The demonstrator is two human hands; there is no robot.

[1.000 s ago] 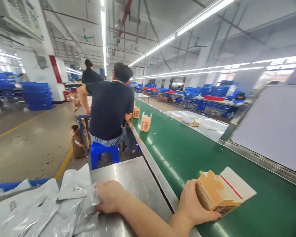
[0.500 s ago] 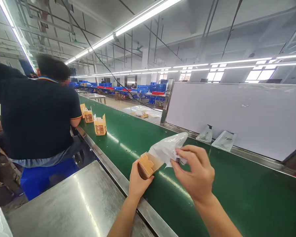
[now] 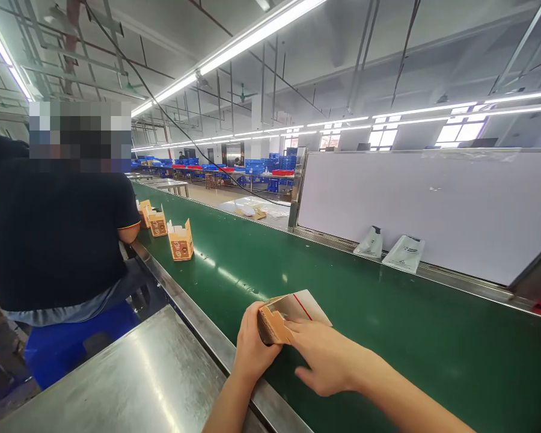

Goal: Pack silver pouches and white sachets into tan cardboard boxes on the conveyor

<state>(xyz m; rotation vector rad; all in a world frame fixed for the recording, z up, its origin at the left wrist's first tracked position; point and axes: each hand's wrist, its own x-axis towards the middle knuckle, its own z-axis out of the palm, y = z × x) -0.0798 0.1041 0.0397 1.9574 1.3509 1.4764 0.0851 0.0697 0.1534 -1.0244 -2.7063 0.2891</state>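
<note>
My left hand [image 3: 252, 346] grips the near end of a small brown carton [image 3: 293, 307] with a white flap and a red line, held low over the green conveyor belt [image 3: 388, 325]. My right hand [image 3: 327, 361] lies flat beside it, fingertips pressed against the carton's open side. No white bag shows outside the carton. Whether anything is inside it is hidden.
A person in a dark shirt [image 3: 58, 234] sits on a blue stool [image 3: 72, 343] at the left. Two open cartons [image 3: 180, 240] [image 3: 157, 224] stand on the belt near them. Two white pouches [image 3: 404, 252] lean against a white board [image 3: 433, 210]. A steel table [image 3: 139, 379] lies at my near left.
One hand left the pile of silver bags and brought a white bag to the carton. The bag is now out of sight, and my right hand presses against the carton's opening.
</note>
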